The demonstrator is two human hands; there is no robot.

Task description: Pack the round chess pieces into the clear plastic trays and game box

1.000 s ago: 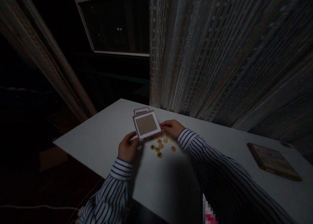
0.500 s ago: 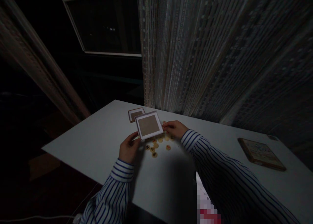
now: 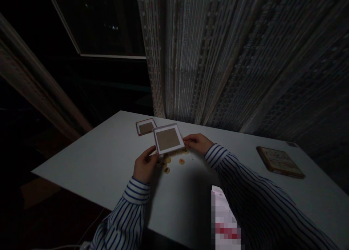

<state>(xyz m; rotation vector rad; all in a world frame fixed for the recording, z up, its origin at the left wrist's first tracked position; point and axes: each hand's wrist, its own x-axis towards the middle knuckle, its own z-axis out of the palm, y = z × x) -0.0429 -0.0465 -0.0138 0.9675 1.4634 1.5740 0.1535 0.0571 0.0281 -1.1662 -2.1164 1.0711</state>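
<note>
Room: dim, with a dark window at upper left and a striped curtain hanging behind a white table.
Left hand: the left hand is closed on the near-left corner of a square board, thumb on top, fingers under it.
Right hand: the right hand pinches the board's right edge, fingers curled round it.
Board: held just above the table, tilted slightly, brown face up inside a pale border; it is lifted, not resting.
Under the board: small round yellow discs lie loose on the tabletop, some partly hidden by the board, one a little apart to the right.
Doing it well: my judgement is that a level board and a grip kept on both edges would keep it from sweeping or covering the discs below.
Containers: a second shallow square tray lies flat beyond the board, near the far edge; nothing shows inside it.
Also on the table: a flat wooden-framed picture board well apart to the right; a blurred pale packet at the near edge.
</note>
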